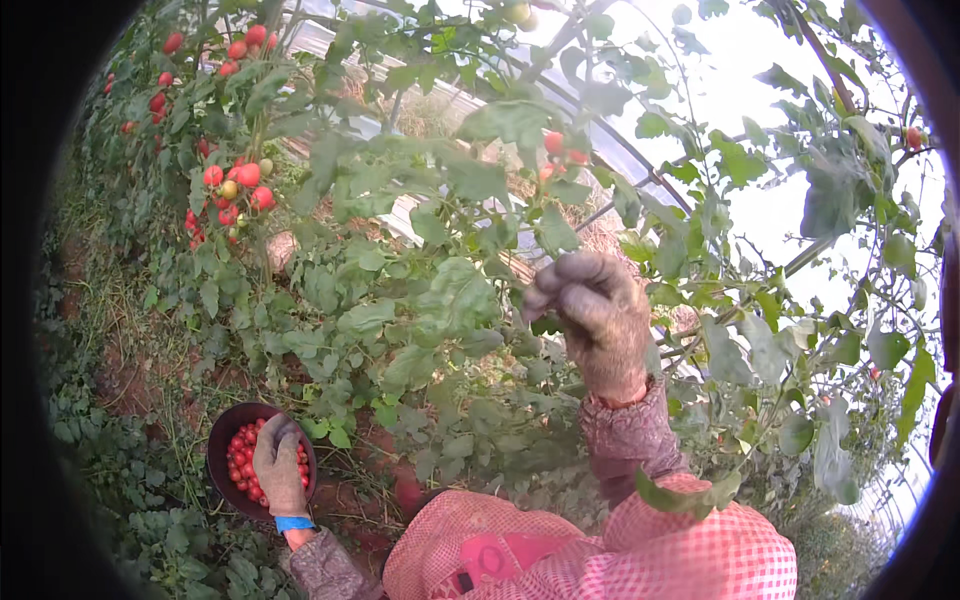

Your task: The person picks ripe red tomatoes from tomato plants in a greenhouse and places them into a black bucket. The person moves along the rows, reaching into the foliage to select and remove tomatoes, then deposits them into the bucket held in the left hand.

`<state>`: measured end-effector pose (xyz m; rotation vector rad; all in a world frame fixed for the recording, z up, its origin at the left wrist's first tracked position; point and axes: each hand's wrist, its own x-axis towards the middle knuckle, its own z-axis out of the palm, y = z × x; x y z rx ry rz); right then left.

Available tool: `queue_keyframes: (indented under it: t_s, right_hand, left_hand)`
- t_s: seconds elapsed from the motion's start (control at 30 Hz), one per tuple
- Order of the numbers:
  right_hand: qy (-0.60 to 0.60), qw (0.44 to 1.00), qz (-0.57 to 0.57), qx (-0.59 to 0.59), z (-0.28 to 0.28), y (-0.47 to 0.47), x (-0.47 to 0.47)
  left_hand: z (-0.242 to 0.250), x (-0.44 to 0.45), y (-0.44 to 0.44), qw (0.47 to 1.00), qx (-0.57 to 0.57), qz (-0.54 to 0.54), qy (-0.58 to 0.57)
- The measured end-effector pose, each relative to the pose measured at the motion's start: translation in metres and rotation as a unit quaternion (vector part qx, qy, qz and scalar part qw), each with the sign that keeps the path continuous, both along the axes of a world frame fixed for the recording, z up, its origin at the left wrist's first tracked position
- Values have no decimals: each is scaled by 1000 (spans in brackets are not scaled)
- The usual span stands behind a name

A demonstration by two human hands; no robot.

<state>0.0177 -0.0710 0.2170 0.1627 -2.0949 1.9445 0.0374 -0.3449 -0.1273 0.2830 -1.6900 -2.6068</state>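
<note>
My left hand (pixel 279 469), in a dirt-stained glove with a blue band at the wrist, is over a dark round bucket (pixel 216 480). Small red tomatoes (pixel 244 457) lie inside the bucket, partly covered by the hand. What the left fingers hold, if anything, is hidden. Raised among the tomato vines, my right hand (pixel 600 322) wears a similar soiled glove. Its fingers are curled and blurred, close to leaves; I cannot tell whether anything is in them. Above the right hand hangs a small cluster of red tomatoes (pixel 555 150), apart from it.
Ripe and greenish tomatoes (pixel 240 187) hang in bunches at upper left. Dense tomato leaves (pixel 450 300) fill the middle. A metal greenhouse frame pipe (pixel 645 161) crosses behind them. Pink checked clothing (pixel 480 525) covers my front. Weedy reddish soil (pixel 135 375) lies at left.
</note>
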Motion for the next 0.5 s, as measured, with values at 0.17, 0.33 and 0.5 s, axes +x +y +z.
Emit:
queue_keyframes:
  t_s: [0.17, 0.33, 0.5]
  right_hand:
    - [115, 960, -256, 8, 33, 99, -86]
    - [63, 976, -211, 2, 30, 147, -123]
    - [-5, 995, -43, -94, 30, 154, -137]
  left_hand:
    - [280, -16, 61, 843, -131, -346, 391]
    - [380, -54, 195, 890, -134, -266, 347]
    - [391, -125, 231, 931, -175, -68, 314]
